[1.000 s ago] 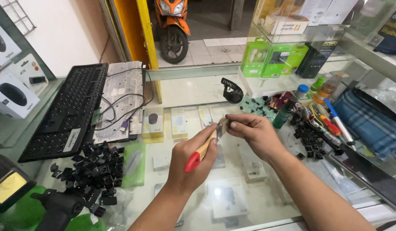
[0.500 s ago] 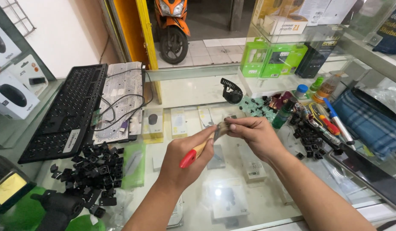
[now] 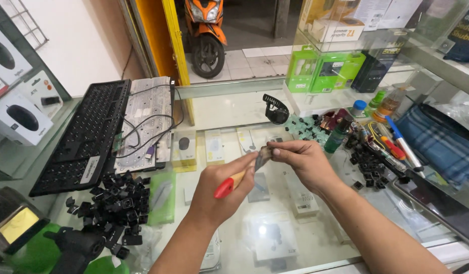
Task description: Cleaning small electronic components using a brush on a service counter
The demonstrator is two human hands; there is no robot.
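left hand [image 3: 219, 185] grips red-handled brush [image 3: 234, 181] | right hand [image 3: 305, 160] pinches small dark keycap [image 3: 262, 155] mid-counter, above glass top [image 3: 234, 109] | advice: short light strokes, firm pinch, work over keycap pile [image 3: 118, 203] near left

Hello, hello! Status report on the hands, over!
Left hand gripping red-handled brush, bristles on a small dark keycap. Right hand pinching that keycap. Both above the glass counter; keycap pile off to the left, nothing in the way.
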